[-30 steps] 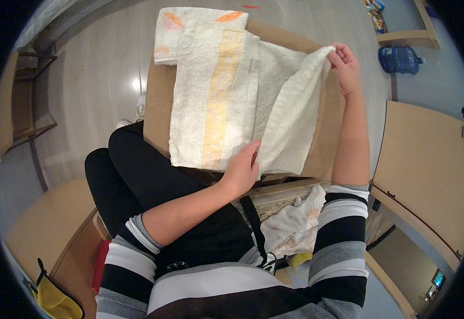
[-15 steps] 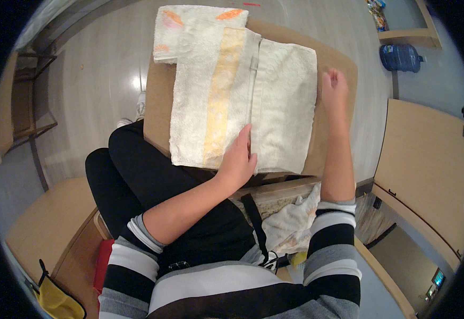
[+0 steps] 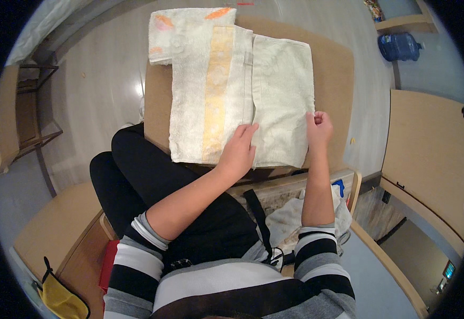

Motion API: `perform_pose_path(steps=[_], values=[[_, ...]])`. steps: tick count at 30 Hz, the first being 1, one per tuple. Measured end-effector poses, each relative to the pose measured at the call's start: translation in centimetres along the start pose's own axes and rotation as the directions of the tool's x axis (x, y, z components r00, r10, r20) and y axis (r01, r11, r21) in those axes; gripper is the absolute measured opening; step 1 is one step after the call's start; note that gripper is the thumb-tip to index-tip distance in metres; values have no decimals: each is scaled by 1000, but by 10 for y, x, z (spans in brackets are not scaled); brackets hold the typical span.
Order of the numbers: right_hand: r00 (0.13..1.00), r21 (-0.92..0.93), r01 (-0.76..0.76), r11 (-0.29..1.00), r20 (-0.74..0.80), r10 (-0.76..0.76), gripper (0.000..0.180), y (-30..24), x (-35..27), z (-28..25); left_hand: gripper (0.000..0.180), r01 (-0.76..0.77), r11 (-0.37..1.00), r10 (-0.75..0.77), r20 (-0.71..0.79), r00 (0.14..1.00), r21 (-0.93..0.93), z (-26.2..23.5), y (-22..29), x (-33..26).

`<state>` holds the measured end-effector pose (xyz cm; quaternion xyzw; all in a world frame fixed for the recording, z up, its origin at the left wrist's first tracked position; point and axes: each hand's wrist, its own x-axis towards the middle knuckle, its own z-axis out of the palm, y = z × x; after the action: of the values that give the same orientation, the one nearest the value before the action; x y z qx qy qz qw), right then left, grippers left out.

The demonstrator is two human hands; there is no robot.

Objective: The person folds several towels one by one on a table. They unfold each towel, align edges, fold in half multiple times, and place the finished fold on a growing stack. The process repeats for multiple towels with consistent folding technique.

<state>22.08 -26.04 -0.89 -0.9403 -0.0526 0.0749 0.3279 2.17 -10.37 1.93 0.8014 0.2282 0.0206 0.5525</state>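
Note:
A cream towel (image 3: 279,95) with a yellow stripe lies spread on a brown cardboard board (image 3: 333,69) in front of my knees. Its right part is folded flat beside the striped part. My left hand (image 3: 238,153) rests palm down on the towel's near edge, fingers stretched out over the fold line. My right hand (image 3: 318,126) is curled on the towel's right edge, pinching the cloth near its near right corner. A second cloth with orange prints (image 3: 189,26) sticks out from under the towel at the far left.
A wooden crate with more pale cloths (image 3: 317,212) stands by my right side. A blue water jug (image 3: 399,47) is at the far right, with wooden panels (image 3: 428,154) to the right. A yellow bag (image 3: 62,299) lies at the lower left.
My right hand held the towel's right flap lifted, then laid it flat and slid toward me along the right edge. My left hand stayed pressed on the near edge.

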Motion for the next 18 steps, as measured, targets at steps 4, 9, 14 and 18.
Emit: perform_pose_path(steps=[4,9,14,18], values=[[993,191,118,974,-41,-113,24,-7,24,7,51,20,1000,-20,-2,1000,24,0,2,-2],[990,255,139,957,-50,-130,36,-42,84,28,42,-250,846,326,-87,941,471,4,9,-9],[992,234,100,967,52,-115,32,-86,133,51,24,-533,696,465,263,845,482,20,12,-11],[990,49,129,990,57,-132,28,-88,154,63,14,-583,611,488,326,810,536,29,6,-4]])
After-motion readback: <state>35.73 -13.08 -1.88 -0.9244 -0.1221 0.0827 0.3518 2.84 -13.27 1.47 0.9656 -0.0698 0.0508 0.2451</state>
